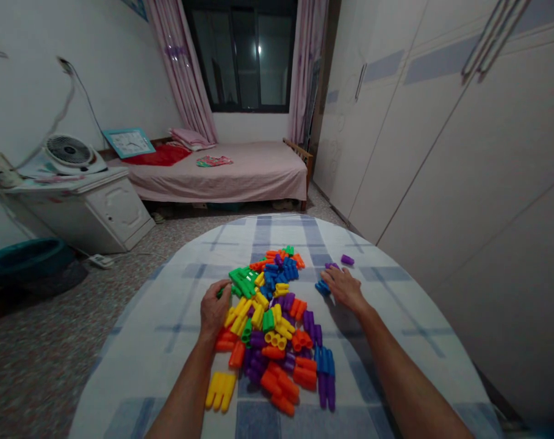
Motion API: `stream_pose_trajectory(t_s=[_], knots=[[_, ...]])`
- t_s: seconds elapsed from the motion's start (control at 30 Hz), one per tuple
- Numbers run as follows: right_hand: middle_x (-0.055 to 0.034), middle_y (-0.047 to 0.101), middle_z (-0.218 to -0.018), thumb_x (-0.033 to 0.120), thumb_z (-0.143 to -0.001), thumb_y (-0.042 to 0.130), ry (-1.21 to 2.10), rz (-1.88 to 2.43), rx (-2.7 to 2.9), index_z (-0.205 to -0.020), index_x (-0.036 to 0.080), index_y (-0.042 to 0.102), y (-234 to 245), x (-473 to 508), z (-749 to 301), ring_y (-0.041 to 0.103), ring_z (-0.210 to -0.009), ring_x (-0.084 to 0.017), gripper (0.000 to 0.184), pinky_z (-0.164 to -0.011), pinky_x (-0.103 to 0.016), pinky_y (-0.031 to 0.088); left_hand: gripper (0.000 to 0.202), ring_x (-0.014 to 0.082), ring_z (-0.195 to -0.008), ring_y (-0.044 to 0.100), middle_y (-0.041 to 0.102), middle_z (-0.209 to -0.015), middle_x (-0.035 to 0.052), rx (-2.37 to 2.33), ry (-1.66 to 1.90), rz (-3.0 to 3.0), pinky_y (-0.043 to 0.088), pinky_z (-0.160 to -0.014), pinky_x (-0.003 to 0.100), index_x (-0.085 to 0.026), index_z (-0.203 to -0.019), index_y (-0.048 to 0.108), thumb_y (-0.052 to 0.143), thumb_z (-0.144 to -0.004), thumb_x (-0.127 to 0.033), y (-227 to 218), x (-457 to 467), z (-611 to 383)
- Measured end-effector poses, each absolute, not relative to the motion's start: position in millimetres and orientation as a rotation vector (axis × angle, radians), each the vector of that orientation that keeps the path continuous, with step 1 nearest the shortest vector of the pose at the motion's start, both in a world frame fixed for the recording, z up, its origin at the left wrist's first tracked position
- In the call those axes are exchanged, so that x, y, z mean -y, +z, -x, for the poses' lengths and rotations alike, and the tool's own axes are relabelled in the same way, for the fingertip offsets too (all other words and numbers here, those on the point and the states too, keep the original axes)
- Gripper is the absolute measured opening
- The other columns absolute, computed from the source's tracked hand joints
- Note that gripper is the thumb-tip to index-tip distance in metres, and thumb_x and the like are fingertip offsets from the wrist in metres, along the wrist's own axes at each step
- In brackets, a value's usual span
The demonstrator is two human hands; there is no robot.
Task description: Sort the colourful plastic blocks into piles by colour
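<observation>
A pile of coloured tube-shaped plastic blocks (277, 323) lies on a table with a white and blue checked cloth (167, 341). My left hand (214, 308) rests at the pile's left edge, fingers curled on a green block (243, 281). My right hand (345, 286) lies on the cloth at the pile's right, fingers bent over a blue block (323, 287) and a purple block (332, 266). A single purple block (347, 260) sits apart, just beyond that hand. A yellow block (221, 390) lies near my left forearm.
White wardrobe doors (442, 152) run along the right. A bed with pink cover (240, 171) stands under the dark window. At left stand a white cabinet (98, 210) with a fan (69, 152) on it, and a teal basin (25, 259) on the floor.
</observation>
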State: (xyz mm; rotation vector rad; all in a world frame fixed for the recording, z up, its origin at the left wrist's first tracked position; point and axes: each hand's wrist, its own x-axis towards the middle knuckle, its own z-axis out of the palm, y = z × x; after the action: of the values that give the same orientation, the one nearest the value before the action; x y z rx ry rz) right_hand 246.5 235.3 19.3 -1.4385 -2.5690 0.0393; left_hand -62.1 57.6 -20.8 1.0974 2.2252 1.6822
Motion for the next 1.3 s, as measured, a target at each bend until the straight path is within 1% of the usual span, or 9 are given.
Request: stream_pose_trajectory(t_s=[0.1,0.3,0.5,0.63,0.9,1.0,1.07,1.17,1.3], knots=[[-0.006,0.05,-0.138,0.037,-0.094,0.034,0.08,1.577,2.387,-0.125,0.026,0.057,33,-259,-255,0.042,-0.126,-0.028,0.041,-0.096,-0.044,0.041,0.037,0.0243,-0.095,0.062,0.07,-0.096,0.0085,-2.226,1.683,-1.1,0.046,-0.093,0.039,-0.018,-0.087,0.069,0.052,-0.072,-0.046,-21,-58,63],[-0.0151,0.042,-0.141,0.055,-0.083,0.05,0.204,1.701,2.235,-0.139,0.023,0.043,11,-282,-267,0.041,-0.127,-0.032,0.064,-0.097,-0.05,0.038,0.034,0.0233,-0.093,0.062,0.07,-0.094,0.008,-2.221,1.701,-1.106,0.046,-0.092,0.038,-0.019,-0.085,0.069,0.052,-0.072,-0.045,-19,-57,61],[-0.0129,0.05,-0.13,0.044,-0.087,0.048,0.162,1.463,2.17,-0.129,0.023,0.054,-3,-273,-258,0.047,-0.118,-0.029,0.047,-0.094,-0.045,0.039,0.033,0.0225,-0.093,0.063,0.07,-0.094,0.0074,-2.219,1.702,-1.105,0.046,-0.091,0.037,-0.019,-0.086,0.069,0.052,-0.073,-0.044,-17,-56,58],[-0.0134,0.043,-0.138,0.04,-0.088,0.046,0.138,1.365,2.064,-0.132,0.022,0.049,-6,-257,-253,0.035,-0.129,-0.032,0.048,-0.099,-0.054,0.034,0.032,0.0222,-0.093,0.063,0.07,-0.094,0.007,-2.236,1.692,-1.1,0.046,-0.091,0.037,-0.019,-0.085,0.069,0.051,-0.074,-0.042,-15,-56,57],[-0.0129,0.047,-0.137,0.035,-0.087,0.038,0.601,0.976,2.17,-0.126,0.018,0.054,-17,-211,-216,0.04,-0.129,-0.023,0.045,-0.107,-0.044,0.033,0.032,0.0221,-0.094,0.062,0.07,-0.095,0.007,-2.235,1.69,-1.117,0.046,-0.092,0.036,-0.018,-0.087,0.069,0.051,-0.074,-0.041,-15,-57,57],[-0.0138,0.055,-0.127,0.037,-0.085,0.042,0.652,0.951,2.117,-0.117,0.016,0.059,4,-202,-212,0.05,-0.119,-0.024,0.041,-0.098,-0.04,0.041,0.032,0.022,-0.094,0.062,0.07,-0.094,0.0067,-2.239,1.692,-1.122,0.046,-0.091,0.036,-0.018,-0.087,0.069,0.051,-0.074,-0.041,-15,-56,57],[-0.01,0.065,-0.104,0.039,-0.085,0.045,0.698,0.996,2.132,-0.103,0.018,0.063,24,-196,-219,0.061,-0.095,-0.021,0.034,-0.082,-0.034,0.048,0.032,0.022,-0.093,0.062,0.07,-0.094,0.0067,-2.237,1.686,-1.119,0.046,-0.091,0.036,-0.018,-0.087,0.069,0.051,-0.075,-0.041,-15,-56,57],[-0.0015,0.065,-0.074,0.044,-0.081,0.054,0.855,1.1,2.429,-0.095,0.02,0.063,51,-184,-237,0.059,-0.065,-0.016,0.029,-0.061,-0.027,0.044,0.032,0.0219,-0.094,0.062,0.069,-0.096,0.0072,-2.238,1.675,-1.109,0.046,-0.092,0.036,-0.018,-0.087,0.069,0.051,-0.075,-0.041,-15,-56,57],[-0.0007,0.066,-0.077,0.039,-0.065,0.073,0.96,1.188,2.748,-0.101,0.021,0.061,68,-166,-246,0.059,-0.066,-0.016,0.042,-0.057,-0.024,0.037,0.031,0.0215,-0.094,0.062,0.069,-0.095,0.0069,-2.238,1.681,-1.116,0.045,-0.092,0.035,-0.019,-0.086,0.069,0.051,-0.075,-0.041,-16,-57,57]])
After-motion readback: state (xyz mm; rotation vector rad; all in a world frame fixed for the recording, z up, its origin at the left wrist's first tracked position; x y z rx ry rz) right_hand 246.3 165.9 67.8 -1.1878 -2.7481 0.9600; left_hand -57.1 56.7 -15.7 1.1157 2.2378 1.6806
